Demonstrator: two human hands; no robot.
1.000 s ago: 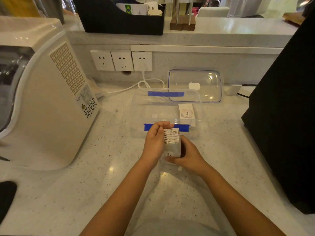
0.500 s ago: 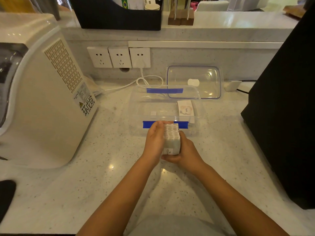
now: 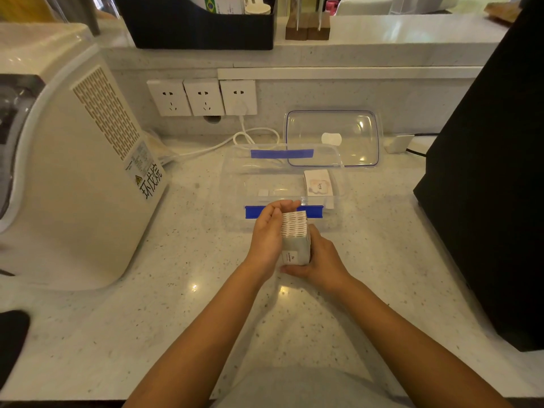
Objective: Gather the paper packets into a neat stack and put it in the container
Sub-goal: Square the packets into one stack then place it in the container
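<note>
Paper packets (image 3: 294, 231): gathered into one block standing on edge, held between both hands just above the table (image 3: 147, 319), at the near wall of the container (image 3: 232, 184). Top edges are visible as a close row of thin layers, roughly level.

Grip, left hand (image 3: 266, 237): palm flat against the left face of the stack, fingers extended forward past its far end, pressed to the paper. Grip, right hand (image 3: 321, 260): cupped around the right face and near end, thumb under the lower near corner, closed on the stack. Between the two grips the block is squeezed from both sides.

Handling, by judgement: light, thin paper items, individually limp but fairly stiff as a compressed block. The surfaces are likely smooth, so layers may slide or fan out if side pressure slackens. Nothing fragile is evident, though corners could crease. The sound hold is the present one: flat pressure on the two broad faces, with support beneath the near end. A hold on the top edges alone would probably let the middle packets drop.

Beyond the grip the clear container stands open, blue tape (image 3: 281, 153) on its far rim and more on the near rim, partly hidden behind the left fingers. One loose packet (image 3: 319, 184) lies inside, ahead and right of the grip. The lid (image 3: 332, 138) rests further behind.

Stacking appears near complete; placement is not yet done.
</note>
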